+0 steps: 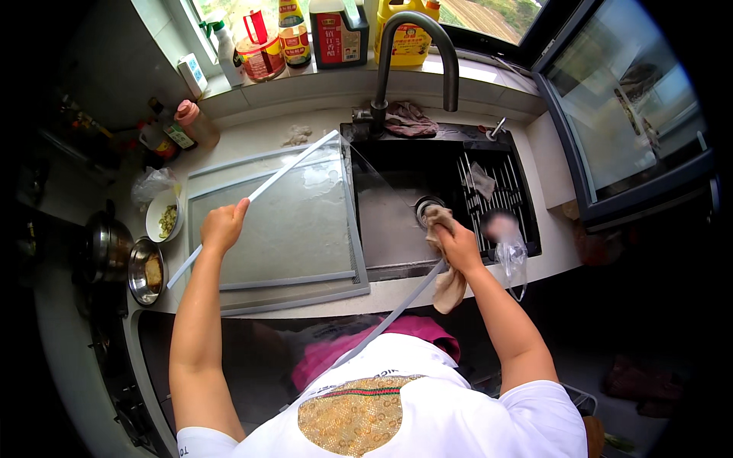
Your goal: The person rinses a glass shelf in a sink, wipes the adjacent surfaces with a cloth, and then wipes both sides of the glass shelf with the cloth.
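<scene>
My left hand (223, 226) is closed around the pale grey edge strip of a framed see-through panel that looks like a window screen (286, 177), held tilted over the counter. Its other grey edge strip (397, 309) slants down toward my shirt. My right hand (460, 248) grips a beige cloth (449, 288) against that panel's right side, above the sink's front edge. Underneath, more grey-framed screens (359, 288) lie flat on the counter, overlapping the left side of the dark sink (379, 271). The cloth and my fingers hide part of the held frame.
A dark tap (449, 84) arches over the sink. A drying rack (500, 191) and a plastic bag (513, 256) are at its right. Left of the screens stand a white bowl (174, 200) and a metal bowl (143, 288). Bottles (336, 34) line the sill; an open window (626, 107) juts in.
</scene>
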`<control>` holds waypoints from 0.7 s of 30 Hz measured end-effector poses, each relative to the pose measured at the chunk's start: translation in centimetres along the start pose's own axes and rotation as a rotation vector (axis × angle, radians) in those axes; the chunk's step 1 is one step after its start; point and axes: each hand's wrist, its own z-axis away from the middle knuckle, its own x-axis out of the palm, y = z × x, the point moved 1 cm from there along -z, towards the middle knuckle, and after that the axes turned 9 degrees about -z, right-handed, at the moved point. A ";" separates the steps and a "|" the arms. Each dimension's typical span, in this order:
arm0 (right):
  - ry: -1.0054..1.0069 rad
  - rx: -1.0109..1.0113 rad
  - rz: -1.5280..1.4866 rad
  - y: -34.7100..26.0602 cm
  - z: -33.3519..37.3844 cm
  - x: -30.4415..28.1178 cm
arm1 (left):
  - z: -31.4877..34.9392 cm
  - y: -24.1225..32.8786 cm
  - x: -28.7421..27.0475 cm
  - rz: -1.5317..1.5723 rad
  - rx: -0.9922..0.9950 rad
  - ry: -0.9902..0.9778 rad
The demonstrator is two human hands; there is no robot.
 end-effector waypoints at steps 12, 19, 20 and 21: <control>0.249 0.385 -1.348 -7.4 1.9 7.1 | 0.2 -7.3 -2.4 0.290 0.023 0.322; 0.092 -0.068 -1.549 -25.5 -2.7 4.1 | -0.4 -11.2 -12.1 0.949 -0.258 0.542; -0.036 -0.155 -1.625 -27.8 -2.5 3.9 | 0.1 -11.6 -12.8 0.952 -0.292 0.601; -0.117 -0.210 -1.552 -29.4 -1.9 4.1 | 0.2 -11.2 -13.2 0.961 -0.319 0.653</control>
